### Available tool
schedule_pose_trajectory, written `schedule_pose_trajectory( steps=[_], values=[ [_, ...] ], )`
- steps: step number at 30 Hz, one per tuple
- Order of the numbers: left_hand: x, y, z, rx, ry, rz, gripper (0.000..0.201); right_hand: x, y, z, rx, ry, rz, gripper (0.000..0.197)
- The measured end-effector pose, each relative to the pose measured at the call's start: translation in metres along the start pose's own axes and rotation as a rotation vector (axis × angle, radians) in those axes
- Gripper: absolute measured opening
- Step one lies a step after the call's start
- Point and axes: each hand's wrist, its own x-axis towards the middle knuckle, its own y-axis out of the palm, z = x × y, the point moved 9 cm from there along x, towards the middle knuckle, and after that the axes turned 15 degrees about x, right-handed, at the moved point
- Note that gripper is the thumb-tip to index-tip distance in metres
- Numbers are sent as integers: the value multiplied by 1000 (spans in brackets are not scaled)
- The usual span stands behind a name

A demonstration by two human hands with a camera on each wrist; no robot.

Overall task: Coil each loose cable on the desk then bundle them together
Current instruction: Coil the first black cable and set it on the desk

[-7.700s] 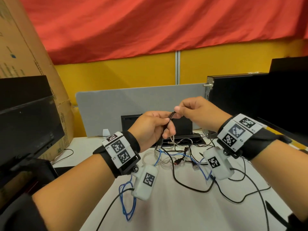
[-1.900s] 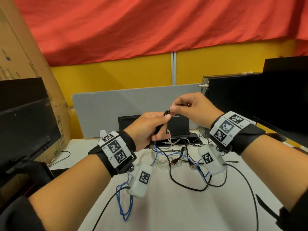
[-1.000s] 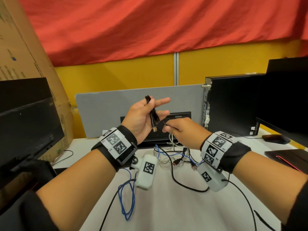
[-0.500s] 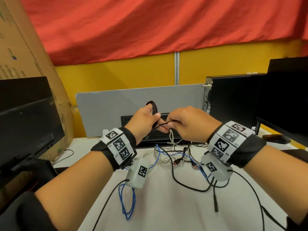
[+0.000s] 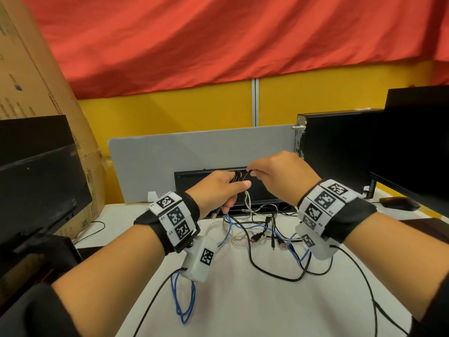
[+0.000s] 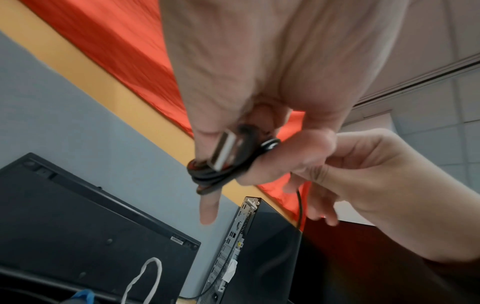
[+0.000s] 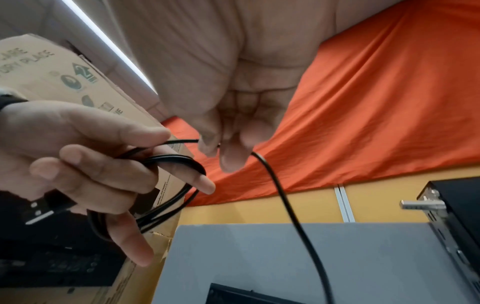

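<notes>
While both hands work above the far middle of the white desk (image 5: 243, 300), the scene reads as follows.

Left hand: the left hand (image 5: 213, 190) holds a small coil of black USB cable (image 7: 166, 185) looped round its fingers, thumb pressed on the loops.
USB plug: the silver plug (image 6: 223, 152) sticks out of the coil below the left palm, pointing toward the wrist camera.
Right hand: the right hand (image 5: 279, 176) pinches the free run of the same black cable between thumb and fingertips (image 7: 231, 160), just beside the left hand's coil.
Free run: from the right pinch the cable hangs down in front of the grey divider panel (image 5: 194, 152).
Height: both hands and the coil are raised clear of the desk.
Loose cables: a tangle of black, white and blue cables (image 5: 262, 232) lies on the desk near its far edge, below the hands.
Blue loop: a blue cable loop (image 5: 182, 300) lies nearer, toward the left edge.
Surroundings: a black monitor back (image 5: 206, 186) stands against the divider; a black computer case (image 5: 340, 152) stands at the far right; a cardboard box (image 5: 36, 93) leans at the far left; a mouse (image 5: 398, 203) sits at the right edge.
</notes>
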Motion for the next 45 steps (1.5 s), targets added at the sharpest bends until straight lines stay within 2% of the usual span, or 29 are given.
schedule_pose_trajectory(
  steps=[2,5,7,10,13,15,17,22,31,35,39,41,43,45],
  values=[
    [-1,5,1,-66,-18,28,24,1,-2,0,119,10,-41,27],
    [-3,13,-1,-251,-37,77,33,1,-7,2,280,14,-105,34],
    [-5,17,-6,-395,-2,132,35,1,-3,-1,418,61,-97,37],
    [-8,20,-13,-558,50,194,36,1,9,-7,739,201,-36,43],
    [-10,20,-15,-662,62,197,41,1,26,-6,1068,297,94,57],
    [-10,20,-14,-727,56,188,42,0,34,-4,1154,318,146,65],
    [-8,18,-12,-753,43,145,43,-1,35,-10,1073,330,100,63],
    [-3,9,-6,-613,31,-23,41,-1,24,-20,772,317,-61,46],
    [2,-5,-1,-591,-22,-234,42,0,16,-14,560,223,-217,21],
    [2,-6,6,-639,-114,-262,33,-1,15,-8,583,136,-290,9],
    [2,-5,16,-647,-192,-251,30,-5,11,-7,565,66,-308,33],
    [2,-6,19,-630,-194,-253,27,-9,9,0,582,0,-312,32],
    [3,-7,18,-627,-178,-259,22,-11,9,2,664,-15,-331,27],
    [4,-11,18,-619,-159,-278,20,-11,10,-3,818,32,-347,25]
  ],
)
